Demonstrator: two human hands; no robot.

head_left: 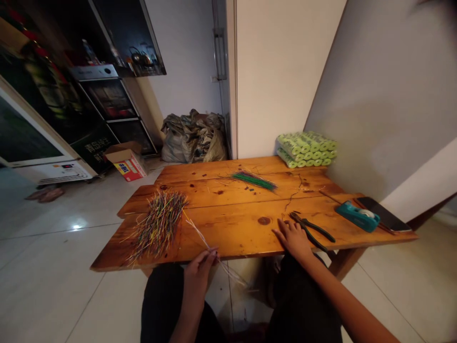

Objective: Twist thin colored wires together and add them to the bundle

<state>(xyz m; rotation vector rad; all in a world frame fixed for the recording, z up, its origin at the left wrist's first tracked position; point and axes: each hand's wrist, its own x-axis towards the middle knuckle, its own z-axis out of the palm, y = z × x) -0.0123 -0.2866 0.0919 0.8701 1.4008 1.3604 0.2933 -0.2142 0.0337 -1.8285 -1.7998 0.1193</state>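
My left hand (200, 263) is closed in a pinch around a few thin whitish wires (194, 227) at the table's front edge. Their ends stick out on both sides of my fingers, toward the pile and down over the floor. On the left of the table lies a loose heap of many-coloured wires (160, 224). My right hand (294, 239) rests on the tabletop with its fingers spread. Just beside it lie pliers (312, 227) with dark green handles. Farther back is a neat bundle of green wires (254, 180).
The wooden table (221, 209) carries a teal tape dispenser (358, 216) and a dark phone (383, 214) at the right. Green-wrapped rolls (307, 149) stand at the back corner by the wall. Beyond the table are stuffed bags (193, 137) and an open carton (127, 162) on the floor.
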